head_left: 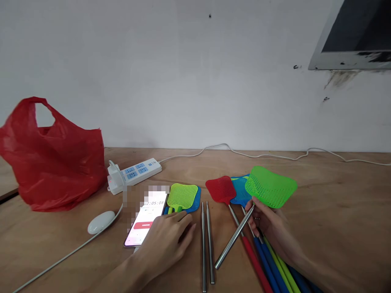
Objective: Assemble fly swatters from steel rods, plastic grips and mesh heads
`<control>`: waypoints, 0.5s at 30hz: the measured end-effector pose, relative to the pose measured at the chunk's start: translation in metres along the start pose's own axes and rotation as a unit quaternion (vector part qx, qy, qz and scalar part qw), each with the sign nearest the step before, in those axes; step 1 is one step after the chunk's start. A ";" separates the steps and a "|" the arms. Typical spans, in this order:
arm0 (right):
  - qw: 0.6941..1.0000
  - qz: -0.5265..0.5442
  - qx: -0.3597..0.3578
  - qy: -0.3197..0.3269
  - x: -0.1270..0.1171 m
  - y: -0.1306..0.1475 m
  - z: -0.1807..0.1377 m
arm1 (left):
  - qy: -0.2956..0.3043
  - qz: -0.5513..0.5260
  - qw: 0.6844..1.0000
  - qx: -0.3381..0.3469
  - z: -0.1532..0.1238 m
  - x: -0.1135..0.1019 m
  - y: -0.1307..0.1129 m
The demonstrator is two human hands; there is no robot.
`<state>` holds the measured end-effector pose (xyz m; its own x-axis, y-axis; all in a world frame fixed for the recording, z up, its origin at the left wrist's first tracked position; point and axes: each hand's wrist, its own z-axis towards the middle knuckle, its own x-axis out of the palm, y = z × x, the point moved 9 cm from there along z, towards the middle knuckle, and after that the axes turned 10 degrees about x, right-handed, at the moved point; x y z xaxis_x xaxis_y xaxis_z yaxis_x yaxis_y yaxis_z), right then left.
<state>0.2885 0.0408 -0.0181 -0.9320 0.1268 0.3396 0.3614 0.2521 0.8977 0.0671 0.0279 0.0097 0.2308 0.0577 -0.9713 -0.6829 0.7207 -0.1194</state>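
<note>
My right hand pinches a green fly swatter where its mesh head meets the metal rod, which slants down to the left. Under that hand lie a red fly swatter and a blue fly swatter, with red, blue and yellow-green grips running toward me. My left hand reaches over small blue, yellow and green handle ends, its thumb apart from its bent fingers. Just beyond it, a yellow-green swatter head rests on a blue one. Two loose metal rods lie between my hands.
A lit phone lies by my left hand. Farther left are a white oval device with a cable, a power strip and a red plastic bag. A white cord runs along the wall on the wooden table.
</note>
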 end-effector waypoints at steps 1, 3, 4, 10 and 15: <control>1.000 -0.001 0.001 -0.001 0.000 0.000 0.000 | 0.000 0.001 1.000 -0.002 0.000 0.000 0.000; 1.000 0.000 0.001 -0.002 0.000 0.000 0.000 | -0.001 0.000 1.000 -0.005 0.000 0.000 0.001; 1.000 0.002 0.001 -0.002 0.000 -0.001 0.000 | -0.001 0.000 1.000 -0.007 0.000 0.000 0.001; 1.000 0.015 -0.004 -0.001 -0.001 -0.002 0.000 | -0.006 -0.052 0.999 0.013 -0.001 -0.004 -0.006; 0.999 0.005 0.005 0.037 0.006 -0.005 -0.002 | -0.022 -0.167 0.985 0.044 -0.001 -0.008 -0.019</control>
<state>0.2813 0.0383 -0.0207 -0.9280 0.0585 0.3679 0.3699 0.2609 0.8917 0.0773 0.0127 0.0193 0.4631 -0.1653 -0.8708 -0.5008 0.7618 -0.4110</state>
